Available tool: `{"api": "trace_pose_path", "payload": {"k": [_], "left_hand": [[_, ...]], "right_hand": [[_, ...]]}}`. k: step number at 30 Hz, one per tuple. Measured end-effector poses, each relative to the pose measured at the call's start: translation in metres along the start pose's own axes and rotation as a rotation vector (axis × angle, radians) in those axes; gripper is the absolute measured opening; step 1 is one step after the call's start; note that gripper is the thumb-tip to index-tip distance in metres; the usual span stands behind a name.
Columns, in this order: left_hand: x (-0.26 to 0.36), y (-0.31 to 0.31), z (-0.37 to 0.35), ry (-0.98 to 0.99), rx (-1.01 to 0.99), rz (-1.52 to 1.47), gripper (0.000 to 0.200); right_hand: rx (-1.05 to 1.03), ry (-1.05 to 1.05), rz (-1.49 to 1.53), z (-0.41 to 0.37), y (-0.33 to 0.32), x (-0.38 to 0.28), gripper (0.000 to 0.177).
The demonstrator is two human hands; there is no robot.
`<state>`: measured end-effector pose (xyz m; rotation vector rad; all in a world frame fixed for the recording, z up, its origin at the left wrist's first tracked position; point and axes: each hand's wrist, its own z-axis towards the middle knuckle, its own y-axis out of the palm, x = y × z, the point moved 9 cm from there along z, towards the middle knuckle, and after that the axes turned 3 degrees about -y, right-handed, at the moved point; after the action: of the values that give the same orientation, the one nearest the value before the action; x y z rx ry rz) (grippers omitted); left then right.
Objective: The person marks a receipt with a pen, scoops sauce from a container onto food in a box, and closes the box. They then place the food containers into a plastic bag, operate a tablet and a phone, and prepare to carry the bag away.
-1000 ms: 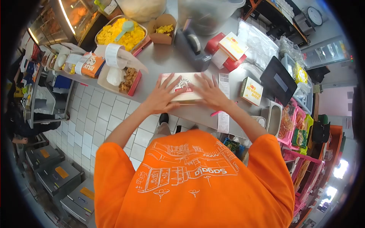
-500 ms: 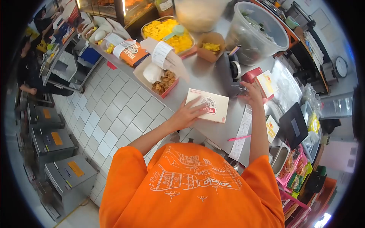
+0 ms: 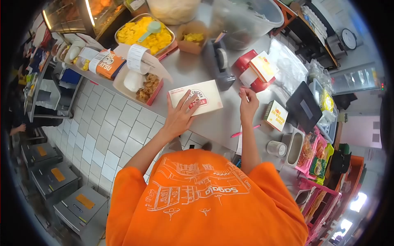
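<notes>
My left hand (image 3: 182, 110) lies with spread fingers on the lid of a closed cream cardboard food box (image 3: 211, 96), which has a red printed logo. My right hand (image 3: 248, 102) is raised to the right of the box, its fingertips pinched together. What they hold, if anything, is too small to make out. Just beyond the box stands a dark tape dispenser (image 3: 221, 73). Close to my right fingertips is a red holder (image 3: 245, 61) with printed cards (image 3: 263, 67). A pink pen (image 3: 245, 130) lies by my right forearm.
An open carton of fried pieces (image 3: 150, 89) stands left of the box, beside an orange wrapped package (image 3: 111, 65). Behind are a tray of yellow food (image 3: 135, 35), a brown carton (image 3: 192, 37) and plastic tubs. A tablet (image 3: 304, 106) and metal container (image 3: 295, 146) stand at right.
My right hand has moved away from the tape dispenser, toward me, with its fingers drawn together. My left hand has stayed on the box. The view has shifted to the right.
</notes>
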<state>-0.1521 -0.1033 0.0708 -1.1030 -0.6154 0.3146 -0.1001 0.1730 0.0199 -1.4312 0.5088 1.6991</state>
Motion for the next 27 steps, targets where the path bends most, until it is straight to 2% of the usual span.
{"api": "trace_pose_path", "payload": {"k": [2,4,7,8,9,11,12,14,16,18,20,21,23,24,25,27], "left_hand": [[0.004,0.003,-0.007,0.071,-0.009,-0.027,0.056],[0.000,0.006,-0.003,0.089,-0.015,-0.108,0.056],[0.001,0.008,0.002,0.086,-0.011,-0.244,0.055],[-0.001,0.006,0.004,0.072,-0.002,-0.280,0.054],[-0.002,0.005,0.005,0.085,-0.011,-0.290,0.054],[0.007,0.007,0.004,0.186,-0.007,-0.097,0.055],[0.010,0.007,0.004,0.211,-0.023,-0.119,0.055],[0.008,0.009,0.006,0.189,-0.051,-0.076,0.051],[0.005,0.013,0.004,0.214,-0.043,-0.111,0.046],[0.008,0.013,0.008,0.264,-0.036,-0.130,0.043],[0.009,0.012,0.009,0.304,-0.053,-0.148,0.042],[0.012,0.012,0.008,0.353,-0.070,-0.174,0.042],[0.009,0.012,0.013,0.338,-0.102,-0.150,0.042],[0.009,0.014,0.013,0.354,-0.116,-0.140,0.046],[0.011,0.013,0.011,0.365,-0.125,-0.136,0.046],[0.013,0.009,0.011,0.342,-0.150,-0.118,0.052]], "right_hand": [[-0.065,0.128,0.096,-0.035,0.001,-0.057,0.015],[-0.244,0.307,0.120,-0.062,0.022,-0.071,0.016],[-0.310,0.405,0.059,-0.095,0.054,-0.076,0.022],[-0.306,0.423,0.075,-0.104,0.063,-0.065,0.035],[-0.289,0.430,0.070,-0.113,0.069,-0.059,0.035],[-0.216,0.312,0.113,-0.125,0.073,-0.058,0.068],[-0.184,0.325,0.099,-0.131,0.073,-0.050,0.068],[-0.198,0.341,0.320,-0.139,0.080,-0.038,0.091],[-0.256,0.483,0.391,-0.151,0.079,-0.021,0.091],[-0.155,0.318,0.320,-0.143,0.076,-0.017,0.088],[-0.263,0.334,0.226,-0.137,0.073,-0.024,0.088],[-0.206,0.343,0.214,-0.137,0.065,-0.019,0.088],[-0.223,0.023,-0.191,-0.126,0.060,-0.035,0.077],[-0.217,-0.045,-0.328,-0.129,0.061,-0.038,0.069],[-0.205,-0.037,-0.322,-0.134,0.060,-0.038,0.069],[-0.074,-0.133,-0.609,-0.139,0.054,-0.053,0.062]]}}
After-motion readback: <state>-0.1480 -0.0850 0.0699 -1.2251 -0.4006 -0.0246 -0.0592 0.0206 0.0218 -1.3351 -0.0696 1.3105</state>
